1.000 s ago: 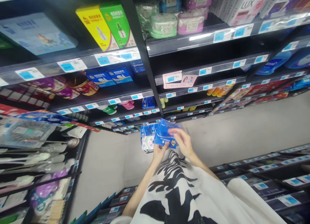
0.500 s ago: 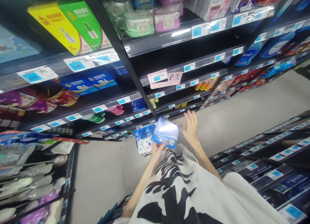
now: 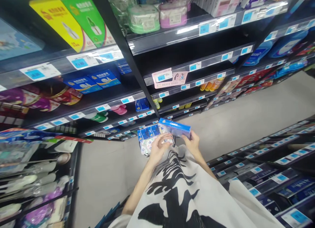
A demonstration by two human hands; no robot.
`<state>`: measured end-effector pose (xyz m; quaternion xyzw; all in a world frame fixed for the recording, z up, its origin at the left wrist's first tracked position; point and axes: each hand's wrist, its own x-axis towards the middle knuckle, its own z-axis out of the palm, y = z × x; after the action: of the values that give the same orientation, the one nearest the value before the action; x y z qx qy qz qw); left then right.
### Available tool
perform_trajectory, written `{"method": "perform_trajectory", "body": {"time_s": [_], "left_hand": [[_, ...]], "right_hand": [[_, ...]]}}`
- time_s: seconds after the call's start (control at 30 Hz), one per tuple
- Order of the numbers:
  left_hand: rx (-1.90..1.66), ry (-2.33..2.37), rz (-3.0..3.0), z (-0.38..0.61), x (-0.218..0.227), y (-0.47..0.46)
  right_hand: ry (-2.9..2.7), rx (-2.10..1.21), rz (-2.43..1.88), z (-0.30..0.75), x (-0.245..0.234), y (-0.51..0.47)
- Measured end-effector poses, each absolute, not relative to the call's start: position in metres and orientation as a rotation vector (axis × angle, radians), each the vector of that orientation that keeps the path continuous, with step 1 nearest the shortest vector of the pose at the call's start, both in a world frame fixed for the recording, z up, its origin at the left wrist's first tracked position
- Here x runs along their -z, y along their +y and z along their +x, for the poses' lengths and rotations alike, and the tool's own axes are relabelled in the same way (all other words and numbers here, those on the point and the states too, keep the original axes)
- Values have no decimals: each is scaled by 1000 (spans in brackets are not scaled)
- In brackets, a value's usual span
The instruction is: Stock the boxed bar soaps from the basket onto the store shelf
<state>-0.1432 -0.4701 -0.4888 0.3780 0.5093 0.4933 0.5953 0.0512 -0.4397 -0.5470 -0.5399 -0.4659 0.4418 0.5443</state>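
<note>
A flat blue box (image 3: 175, 125) is held in front of my body, its narrow blue side turned upward. My right hand (image 3: 193, 143) is closed on the box's right end. Just below the box's left part, my left hand (image 3: 159, 148) has curved, parted fingers and holds nothing; whether a fingertip touches the box I cannot tell. Beneath and left of the box, several blue packs (image 3: 147, 132) and white patterned packs (image 3: 145, 147) sit together low down, partly hidden by my left hand.
Ahead stand dark shelves with price tags, holding yellow (image 3: 59, 24) and green (image 3: 86, 19) boxes, blue boxes (image 3: 104, 79) and soap cases (image 3: 144, 18). Hanging utensils (image 3: 31, 180) line the left. Another shelf (image 3: 265, 175) runs along the right, beside the grey floor (image 3: 103, 175).
The blue box has passed from my left hand to my right and tipped from its broad face to its narrow side. My left hand has let go.
</note>
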Motion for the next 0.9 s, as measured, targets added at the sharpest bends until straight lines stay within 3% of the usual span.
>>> {"method": "perform_trajectory", "body": {"time_s": [0.1, 0.3, 0.73, 0.9], "left_hand": [[-1342, 1452, 970, -150, 500, -462], [-1114, 1390, 857, -161, 518, -461], [-1204, 1241, 814, -159, 515, -467], [-1381, 1461, 981, -153, 525, -479]], "right_hand": [[-766, -1214, -1310, 44, 549, -441], [-504, -1534, -1199, 34, 546, -438], [-782, -1577, -1209, 35, 550, -439], [-798, -1605, -1191, 30, 551, -431]]}}
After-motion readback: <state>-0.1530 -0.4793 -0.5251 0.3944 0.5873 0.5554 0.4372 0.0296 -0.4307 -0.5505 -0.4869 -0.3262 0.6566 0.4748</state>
